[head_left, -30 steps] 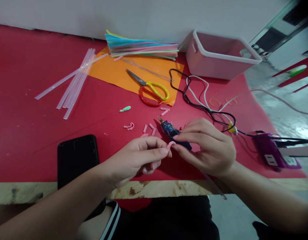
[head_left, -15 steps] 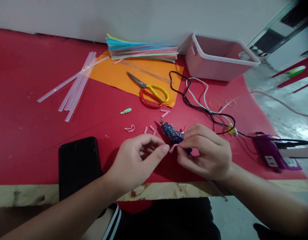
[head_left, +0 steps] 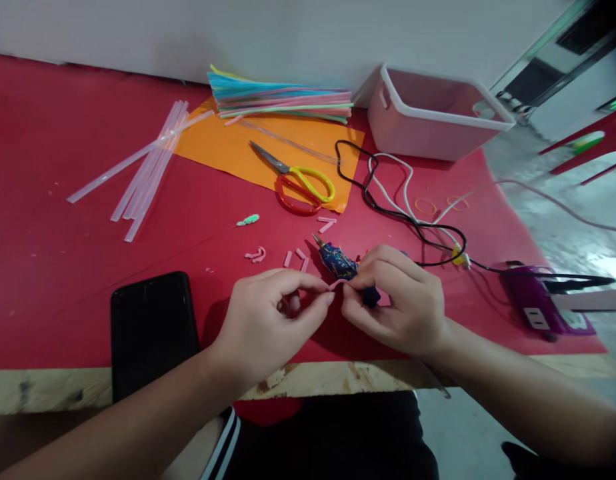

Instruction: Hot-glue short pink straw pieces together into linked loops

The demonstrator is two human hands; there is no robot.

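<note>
My left hand (head_left: 268,320) and my right hand (head_left: 395,303) meet near the front of the red table, both pinching one short pink straw piece (head_left: 337,284) between thumb and fingertips. Just behind it lies a blue glue gun (head_left: 338,260), its nozzle pointing back left; my right hand partly covers its rear. Several cut pink straw bits (head_left: 293,257) lie scattered behind my hands.
A black phone (head_left: 151,327) lies at the front left. Yellow-and-red scissors (head_left: 301,183) rest on orange paper (head_left: 228,147). Clear glue sticks (head_left: 148,167), a bundle of coloured straws (head_left: 283,100), a white tub (head_left: 433,113), tangled cables (head_left: 403,207) and a purple power strip (head_left: 538,307) surround them.
My left hand let go of the pink piece, then pinched it again. Both hands shifted slightly left and back, closer to the glue gun.
</note>
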